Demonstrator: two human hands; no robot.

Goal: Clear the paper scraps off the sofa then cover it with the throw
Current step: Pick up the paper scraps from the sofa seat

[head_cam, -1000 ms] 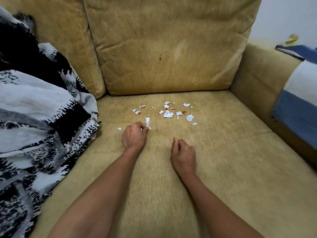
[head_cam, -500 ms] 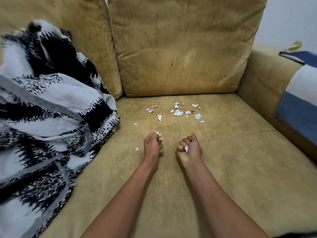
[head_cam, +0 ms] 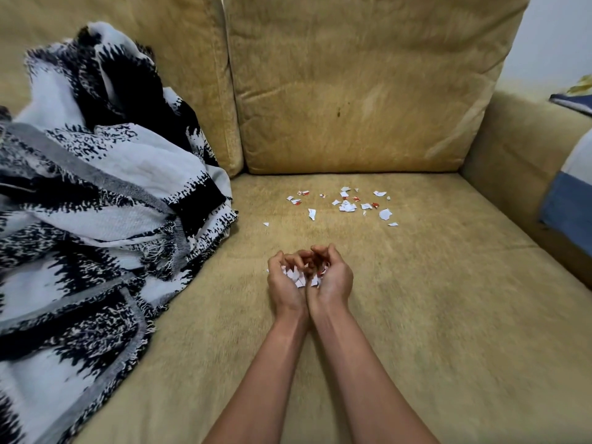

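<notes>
Left hand (head_cam: 286, 285) and right hand (head_cam: 333, 280) side by side, palms up, fingers curled, cupping the gathered scraps (head_cam: 298, 277). Loose scraps (head_cam: 347, 206) lie near the sofa (head_cam: 448, 283) seat's back edge; throw (head_cam: 96, 203) heaped at its left end.

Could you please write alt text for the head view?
The left hand and right hand, cupped together, hold paper scraps. More scraps lie beyond on the tan sofa seat; a black-and-white throw is heaped at left.
</notes>
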